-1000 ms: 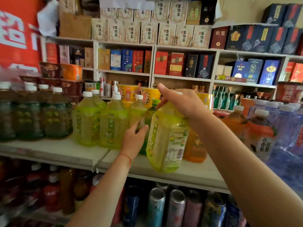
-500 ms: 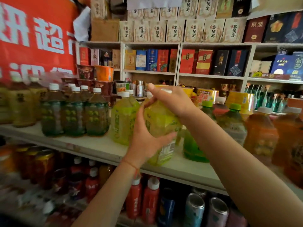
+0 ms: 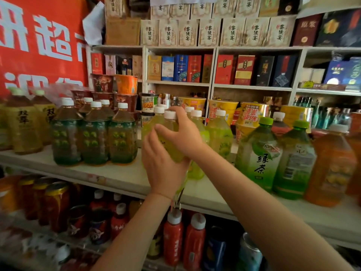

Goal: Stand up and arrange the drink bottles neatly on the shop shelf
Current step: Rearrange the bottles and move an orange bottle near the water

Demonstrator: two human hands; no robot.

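Head view: both hands hold one yellow-green bottle (image 3: 169,132) upright over the front part of the shelf (image 3: 117,176). The right hand (image 3: 185,132) curls over its shoulder just below the white cap (image 3: 169,114), thumb reaching across the front and fingers wrapped round the far side. The left hand (image 3: 163,169) cups the lower body, palm against the label, fingers hidden behind the bottle, so I cannot tell how far they spread. Whether the bottle's base touches the shelf is hidden by the left hand. Just beyond the right fingers stand more yellow-green bottles (image 3: 219,133). Left of the left hand sits a row of dark green bottles (image 3: 93,135); right of the right forearm stand green tea bottles (image 3: 259,153).
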